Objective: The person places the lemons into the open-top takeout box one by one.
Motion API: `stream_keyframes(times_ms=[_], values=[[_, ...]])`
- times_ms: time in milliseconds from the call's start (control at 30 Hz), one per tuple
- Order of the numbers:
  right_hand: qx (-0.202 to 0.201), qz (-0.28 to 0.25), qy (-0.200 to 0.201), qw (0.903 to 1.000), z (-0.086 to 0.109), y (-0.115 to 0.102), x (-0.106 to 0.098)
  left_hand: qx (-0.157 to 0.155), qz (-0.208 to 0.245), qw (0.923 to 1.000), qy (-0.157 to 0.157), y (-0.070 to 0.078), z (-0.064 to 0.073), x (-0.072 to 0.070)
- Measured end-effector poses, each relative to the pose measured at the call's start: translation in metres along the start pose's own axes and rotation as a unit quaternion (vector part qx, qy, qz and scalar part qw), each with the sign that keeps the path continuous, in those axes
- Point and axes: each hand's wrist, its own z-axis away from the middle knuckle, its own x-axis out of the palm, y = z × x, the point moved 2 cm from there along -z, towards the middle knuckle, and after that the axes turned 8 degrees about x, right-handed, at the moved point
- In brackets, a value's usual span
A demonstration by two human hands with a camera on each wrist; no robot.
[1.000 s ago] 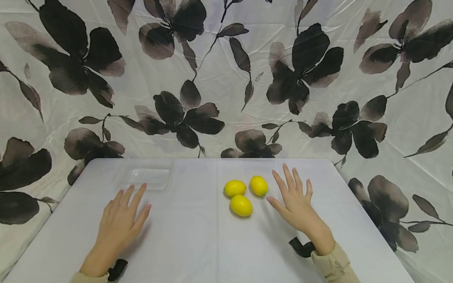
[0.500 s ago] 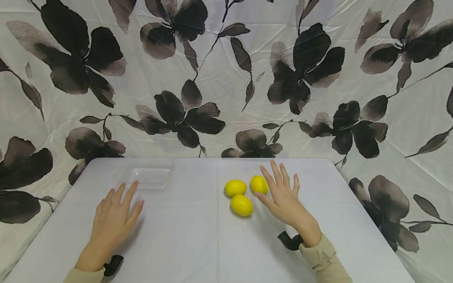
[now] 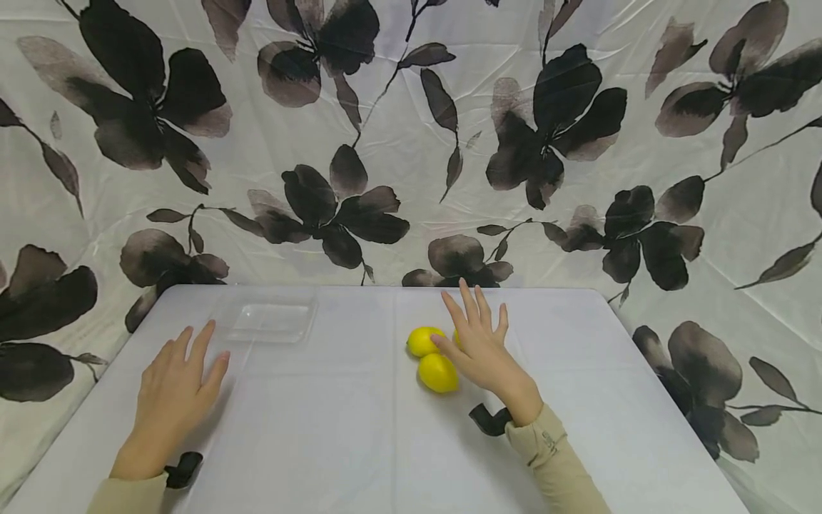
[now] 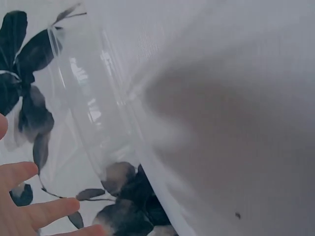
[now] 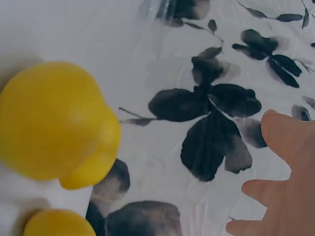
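Nearest are two beige sleeves, the left sleeve (image 3: 128, 495) at the bottom edge of the head view and the right sleeve (image 3: 557, 460) reaching farther in, each with a black piece (image 3: 183, 470) at the wrist. Past the cuffs, the left hand (image 3: 176, 392) is over the left part of a white table (image 3: 347, 435), palm down, its thumb apart from the fingers, gripping nothing; its fingertips point toward a clear tray. The right hand (image 3: 484, 357) is over a group of three yellow lemons, its fingers extended and spread and its thumb held away from them, pinching nothing (the right wrist view shows a gap between its fingers and the fruit). The front lemon (image 3: 438, 374) lies nearest, just left of that hand in the head view. Right behind it is the back lemon (image 3: 422, 341), seemingly touching it, partly covered by the thumb. The third lemon (image 3: 457, 338) is to the right of the back one, mostly hidden behind the hand, with only a sliver of yellow showing. Farther off, near the far edge of the table on the left, sits the clear tray (image 3: 276, 320), see-through and shallow, well apart from the lemons. Beyond the table hangs a white cloth (image 3: 411, 164) with dark grey and brownish flowers, leaves and thin stems, lightly creased.
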Motion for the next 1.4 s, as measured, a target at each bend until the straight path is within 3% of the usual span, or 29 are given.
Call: stream_keyframes(times_ms=[400, 600, 1100, 1400], values=[[-0.012, -0.024, -0.012, 0.9996, -0.020, -0.025, 0.016, -0.026, 0.012, 0.9995, 0.017, -0.025, -0.010, -0.002], [-0.020, -0.037, -0.020, 0.9989, -0.028, -0.037, 0.023, -0.049, 0.025, 0.9985, 0.011, -0.035, -0.013, 0.002], [-0.026, -0.090, -0.044, 0.9946, -0.052, -0.073, 0.040, -0.066, 0.021, 0.9974, 0.020, -0.049, -0.032, 0.001], [-0.028, -0.153, -0.026, 0.9875, -0.064, -0.085, 0.053, -0.088, 0.037, 0.9953, 0.015, -0.057, -0.034, 0.007]])
